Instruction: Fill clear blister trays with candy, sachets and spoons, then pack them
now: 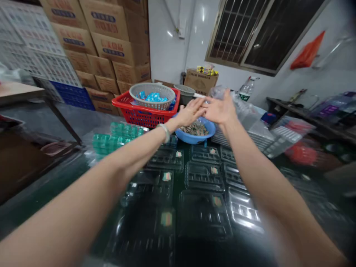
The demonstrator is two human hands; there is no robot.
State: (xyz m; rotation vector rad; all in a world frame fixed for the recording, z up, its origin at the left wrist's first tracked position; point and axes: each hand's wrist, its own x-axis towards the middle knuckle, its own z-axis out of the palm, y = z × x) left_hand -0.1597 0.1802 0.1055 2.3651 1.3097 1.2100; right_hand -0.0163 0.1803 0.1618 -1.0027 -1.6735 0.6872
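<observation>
My left hand [191, 112], with a pale bangle [164, 132] on its wrist, reaches forward over a blue basin [191, 139]. Its fingers are stretched out and meet the fingers of my right hand [222, 109]. The right palm is turned up, its thumb apart from the fingers. I see nothing held in either hand. Many small flat brownish pieces [197, 128] lie in the basin below. Nearer to me, clear plastic trays [204, 176] lie in rows on the dark green table, several with a small pale-and-orange piece [214, 170] in one corner.
Left of the basin stands a red basket [141, 115] with a grey colander [133, 97] of blue packets on top. Green plastic trays [111, 142] are stacked before it. Clear trays [250, 137] pile up at right. Cardboard boxes [111, 33] rise behind, and a bottle [247, 89] stands by the wall.
</observation>
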